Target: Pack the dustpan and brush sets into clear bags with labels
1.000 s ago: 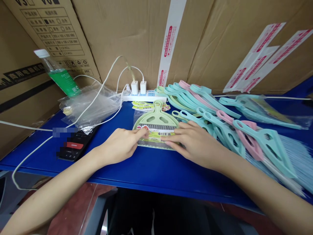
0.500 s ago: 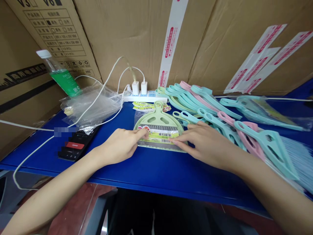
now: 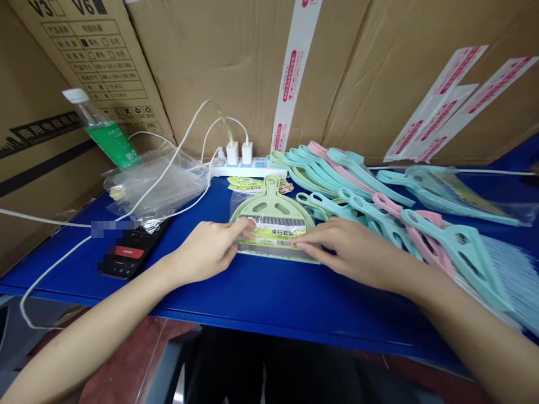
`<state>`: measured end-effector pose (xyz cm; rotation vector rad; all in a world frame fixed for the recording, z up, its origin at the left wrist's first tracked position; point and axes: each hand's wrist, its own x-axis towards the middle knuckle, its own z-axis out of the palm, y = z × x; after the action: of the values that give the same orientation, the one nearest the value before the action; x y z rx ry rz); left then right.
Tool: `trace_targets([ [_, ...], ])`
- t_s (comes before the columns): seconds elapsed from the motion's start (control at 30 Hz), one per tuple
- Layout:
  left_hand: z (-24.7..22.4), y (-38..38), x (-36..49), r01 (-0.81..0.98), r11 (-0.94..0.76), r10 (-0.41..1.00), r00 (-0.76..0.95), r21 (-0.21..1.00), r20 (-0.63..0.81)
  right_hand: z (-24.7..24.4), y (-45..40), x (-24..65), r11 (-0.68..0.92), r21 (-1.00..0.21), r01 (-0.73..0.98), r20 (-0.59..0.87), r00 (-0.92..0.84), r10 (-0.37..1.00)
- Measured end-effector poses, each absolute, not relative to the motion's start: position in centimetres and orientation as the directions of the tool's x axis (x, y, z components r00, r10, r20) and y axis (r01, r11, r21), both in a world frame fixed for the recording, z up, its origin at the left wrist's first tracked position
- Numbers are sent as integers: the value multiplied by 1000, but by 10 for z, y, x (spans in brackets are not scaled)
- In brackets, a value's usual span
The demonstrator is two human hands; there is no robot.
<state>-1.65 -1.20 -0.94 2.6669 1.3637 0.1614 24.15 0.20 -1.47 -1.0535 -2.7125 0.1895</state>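
Note:
A green dustpan lies on the blue table with a grey-bristled brush and a yellow-green label over it, inside clear plastic. My left hand is at the bag's left side, its fingers curled together with the index finger and thumb on the label's left end. My right hand rests on the right side, its fingers extended and slightly apart, fingertips touching the label's right end. More labels lie behind the dustpan's handle.
To the right are piled blue, green and pink dustpans and brushes. A power strip with cables stands behind. On the left are clear bags, a bottle and a phone. Cardboard boxes line the back.
The fingers of my right hand have drawn slightly closer together and lower over the bag. My left hand and the dustpan have barely moved; the view has shifted slightly.

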Motion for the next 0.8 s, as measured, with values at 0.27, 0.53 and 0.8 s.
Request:
trace_targets([
  [0.27,-9,-10,-20,795,-584,811,580,163,72,-12,4,243,725,-219,653,132,-716,685],
  [0.53,-12,-8,-21,804,-591,805,584,63,102,-15,5,244,735,-201,647,156,-720,676],
  [0.8,-12,-8,-21,791,-605,795,593,90,125,-15,6,245,744,-167,647,193,-718,669],
])
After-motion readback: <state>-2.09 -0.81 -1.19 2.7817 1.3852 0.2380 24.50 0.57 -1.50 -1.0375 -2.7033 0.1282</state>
